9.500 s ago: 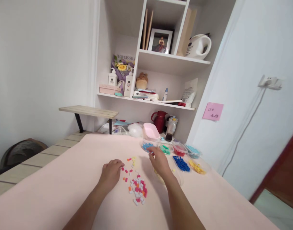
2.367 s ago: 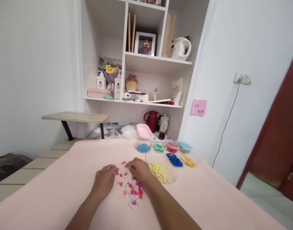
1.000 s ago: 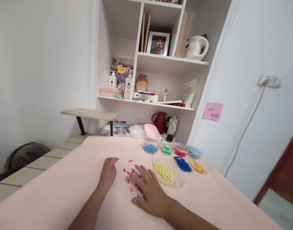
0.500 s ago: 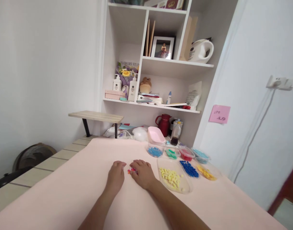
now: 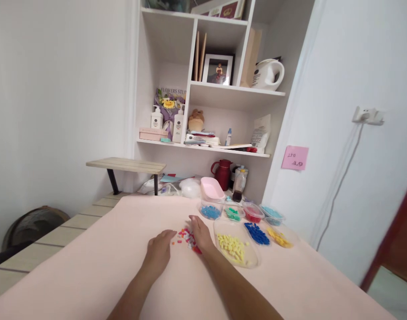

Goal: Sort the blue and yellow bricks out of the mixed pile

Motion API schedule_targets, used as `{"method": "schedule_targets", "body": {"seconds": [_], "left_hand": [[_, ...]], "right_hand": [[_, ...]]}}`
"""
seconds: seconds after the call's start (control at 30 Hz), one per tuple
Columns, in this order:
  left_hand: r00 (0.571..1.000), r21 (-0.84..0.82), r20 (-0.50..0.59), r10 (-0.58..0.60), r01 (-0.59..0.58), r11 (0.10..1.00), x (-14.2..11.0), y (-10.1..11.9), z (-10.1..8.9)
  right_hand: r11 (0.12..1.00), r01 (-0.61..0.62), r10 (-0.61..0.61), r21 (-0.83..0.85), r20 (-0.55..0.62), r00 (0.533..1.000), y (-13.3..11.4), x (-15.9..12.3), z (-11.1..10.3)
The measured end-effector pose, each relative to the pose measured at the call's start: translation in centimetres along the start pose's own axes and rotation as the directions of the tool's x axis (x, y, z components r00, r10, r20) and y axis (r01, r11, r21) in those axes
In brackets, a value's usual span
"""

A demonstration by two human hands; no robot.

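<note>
A small heap of pink, white and orange beads lies on the pale pink table cover. My right hand stands on its edge along the right side of the heap, fingers stretched out and touching the beads. My left hand rests palm down just left of the heap, fingers loosely extended, with nothing in it. A clear oval dish of yellow beads sits right beside my right wrist.
Small clear tubs of light blue, green, red, dark blue and orange-yellow beads stand behind the dish. A pink box, a red jug and shelves lie further back. A wooden bench stands at the left.
The scattered beads have been pushed together into a tighter heap further from me. My right hand moved from flat over them to its edge at the heap's right; my left hand drew back slightly.
</note>
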State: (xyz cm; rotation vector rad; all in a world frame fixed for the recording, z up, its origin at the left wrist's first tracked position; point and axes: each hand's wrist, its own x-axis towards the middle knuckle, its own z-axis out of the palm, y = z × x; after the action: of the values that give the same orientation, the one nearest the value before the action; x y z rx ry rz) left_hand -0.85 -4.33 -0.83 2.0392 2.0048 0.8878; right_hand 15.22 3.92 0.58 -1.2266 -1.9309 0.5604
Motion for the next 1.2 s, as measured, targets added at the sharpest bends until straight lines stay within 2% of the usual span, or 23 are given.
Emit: {"method": "schedule_targets", "body": {"seconds": [0.07, 0.17, 0.27, 0.37, 0.43, 0.53, 0.63, 0.73, 0.8, 0.87, 0.93, 1.03, 1.13, 1.2], "left_hand": [[0.999, -0.020, -0.035, -0.032, 0.031, 0.999, 0.2, -0.2, 0.1], [1.000, 0.013, -0.002, -0.016, 0.016, 1.000, 0.2, -0.2, 0.1], [0.999, 0.051, 0.038, 0.010, -0.012, 0.999, -0.1, 0.0, -0.2], [0.999, 0.048, 0.036, 0.023, -0.025, 0.999, -0.3, 0.1, -0.3], [1.000, 0.038, 0.024, 0.020, -0.021, 0.999, -0.3, 0.1, -0.4], [1.000, 0.023, 0.007, 0.005, -0.005, 1.000, -0.1, 0.2, -0.4], [1.000, 0.017, 0.003, 0.005, -0.005, 1.000, 0.1, 0.2, -0.4], [1.000, 0.002, -0.013, 0.012, -0.012, 1.000, 0.4, 0.0, -0.4], [0.999, -0.032, -0.043, 0.006, -0.008, 0.999, 0.6, -0.3, -0.3], [0.997, -0.095, -0.072, -0.002, -0.005, 0.995, 0.9, -0.6, -0.3], [0.994, -0.166, -0.108, -0.020, 0.002, 0.986, 1.1, -0.9, -0.2], [0.982, -0.258, -0.174, -0.068, 0.021, 0.966, 1.3, -1.2, -0.4], [0.961, -0.323, -0.249, -0.118, 0.033, 0.946, 1.3, -1.2, -0.9], [0.946, -0.351, -0.288, -0.146, 0.037, 0.936, 1.1, -1.1, -1.4]], "right_hand": [[0.999, -0.028, 0.028, -0.026, -0.003, 1.000, -0.3, 0.1, 0.5], [1.000, -0.005, 0.005, 0.004, 0.082, 0.997, -0.9, 0.1, 1.3], [0.975, 0.009, -0.047, 0.221, 0.168, 0.985, -1.1, 0.1, 1.6], [0.919, 0.012, -0.061, 0.393, 0.113, 0.992, -0.9, 0.0, 0.8], [0.933, 0.042, -0.047, 0.356, 0.006, 0.999, -0.7, -0.3, 0.1], [0.992, 0.016, 0.001, 0.128, -0.127, 0.992, -0.8, -1.3, -0.4], [0.996, -0.076, 0.071, -0.037, -0.119, 0.990, -1.5, -2.1, 0.3], [0.996, -0.082, 0.079, -0.039, -0.066, 0.995, -2.3, -2.2, 1.0], [0.995, -0.095, 0.094, -0.021, -0.048, 0.994, -2.8, -2.1, 0.6], [0.998, -0.043, 0.041, -0.039, -0.050, 0.998, -3.2, -2.6, -0.8], [0.989, 0.093, -0.098, -0.113, -0.044, 0.994, -3.5, -3.8, -3.2], [0.921, 0.309, -0.299, -0.238, 0.079, 0.951, -3.6, -6.9, -7.6], [0.900, 0.374, -0.311, -0.223, 0.270, 0.911, -2.8, -10.7, -12.1], [0.923, 0.326, -0.236, -0.205, 0.368, 0.899, -1.1, -13.2, -14.4]]}}
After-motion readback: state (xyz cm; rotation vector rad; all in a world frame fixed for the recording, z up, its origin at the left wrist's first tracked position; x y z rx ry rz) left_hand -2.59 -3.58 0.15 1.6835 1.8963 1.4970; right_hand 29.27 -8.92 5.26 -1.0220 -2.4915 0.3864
